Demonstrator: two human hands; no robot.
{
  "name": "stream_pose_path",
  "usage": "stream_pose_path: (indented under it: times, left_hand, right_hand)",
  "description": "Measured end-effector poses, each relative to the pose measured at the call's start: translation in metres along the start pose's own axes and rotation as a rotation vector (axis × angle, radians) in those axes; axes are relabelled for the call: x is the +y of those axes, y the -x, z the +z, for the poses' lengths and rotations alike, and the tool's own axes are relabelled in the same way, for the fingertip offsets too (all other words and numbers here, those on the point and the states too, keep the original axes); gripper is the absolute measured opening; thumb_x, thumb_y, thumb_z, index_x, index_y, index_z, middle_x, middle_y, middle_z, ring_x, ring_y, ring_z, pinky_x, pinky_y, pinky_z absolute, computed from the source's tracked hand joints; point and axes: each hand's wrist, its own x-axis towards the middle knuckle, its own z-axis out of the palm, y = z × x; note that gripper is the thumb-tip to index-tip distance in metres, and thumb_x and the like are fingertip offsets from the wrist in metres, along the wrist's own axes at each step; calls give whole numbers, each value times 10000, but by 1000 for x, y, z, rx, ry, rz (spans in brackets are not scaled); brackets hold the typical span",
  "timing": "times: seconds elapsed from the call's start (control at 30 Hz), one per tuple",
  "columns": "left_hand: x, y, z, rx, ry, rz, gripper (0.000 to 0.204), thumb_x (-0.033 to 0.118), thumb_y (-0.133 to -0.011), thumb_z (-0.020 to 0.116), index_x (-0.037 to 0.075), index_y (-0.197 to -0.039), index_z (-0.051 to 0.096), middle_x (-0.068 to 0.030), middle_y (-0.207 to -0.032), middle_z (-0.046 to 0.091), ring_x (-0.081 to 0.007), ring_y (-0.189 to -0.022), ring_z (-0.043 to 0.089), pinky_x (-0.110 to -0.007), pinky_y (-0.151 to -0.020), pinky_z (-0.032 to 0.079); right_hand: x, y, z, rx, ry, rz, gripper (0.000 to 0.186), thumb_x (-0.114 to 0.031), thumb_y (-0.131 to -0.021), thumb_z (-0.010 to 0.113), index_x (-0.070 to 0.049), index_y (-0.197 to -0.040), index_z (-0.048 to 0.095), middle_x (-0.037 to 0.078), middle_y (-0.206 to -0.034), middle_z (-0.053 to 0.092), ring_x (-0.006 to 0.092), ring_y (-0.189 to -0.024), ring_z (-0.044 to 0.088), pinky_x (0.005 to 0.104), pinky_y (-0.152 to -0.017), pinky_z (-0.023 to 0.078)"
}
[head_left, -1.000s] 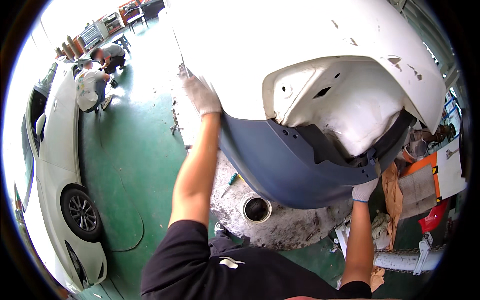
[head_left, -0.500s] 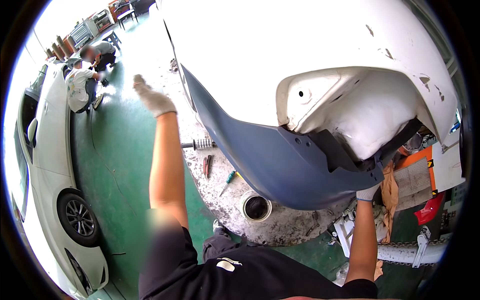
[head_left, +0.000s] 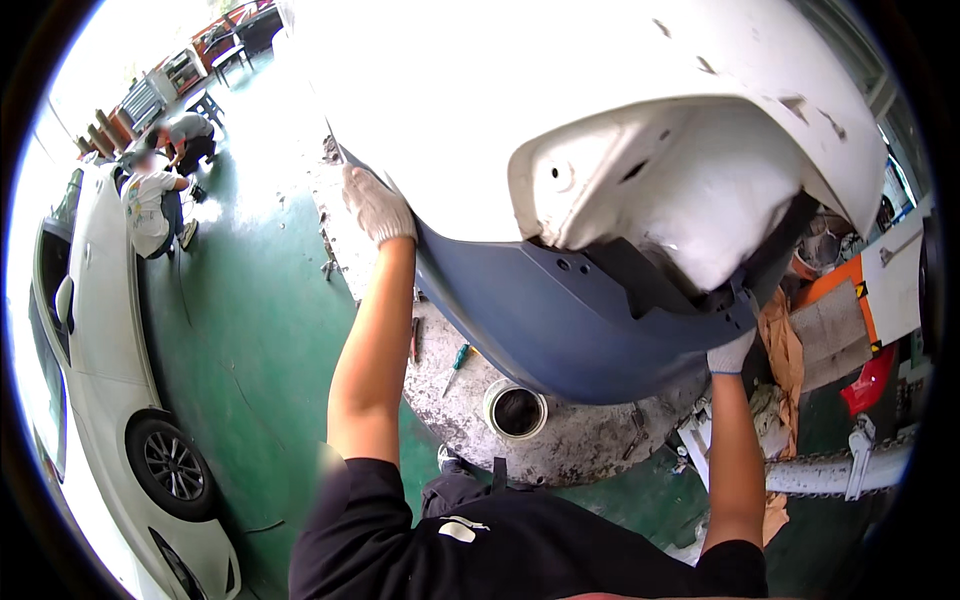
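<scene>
A large white car bumper (head_left: 560, 110) with a dark grey-blue lower part (head_left: 560, 330) fills the upper middle of the view, lifted off the floor. My left hand (head_left: 378, 205), in a white work glove, grips the bumper's left edge where white meets grey. My right hand (head_left: 730, 352), also gloved, holds the lower right end of the grey part. Both forearms reach up from the lower edge.
A white car (head_left: 100, 380) stands at the left on the green floor (head_left: 260, 330). Two people (head_left: 160, 190) crouch at the far left. Below the bumper lie a tin can (head_left: 515, 410), a green-handled screwdriver (head_left: 457, 363) and a stained patch. Orange and red parts (head_left: 860, 330) crowd the right.
My left hand left the bumper's edge, hung free half a second ago, and now grips that edge again. The bumper has swung closer and larger in view. The right hand kept its hold.
</scene>
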Motion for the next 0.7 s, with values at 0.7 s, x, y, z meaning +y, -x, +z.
stream_pose_path:
  times: [0.7]
  left_hand:
    - [87, 52, -27, 73, 612, 45, 744, 528, -1194, 332, -59, -1649, 383, -230, -1703, 420, -322, -1600, 369, -453, -1327, 280]
  right_hand:
    - [-20, 8, 3, 90, -97, 96, 421, -204, -1043, 489, 56, -1292, 707, 266, -1454, 654, 448, -1411, 559, 501, -1227, 406]
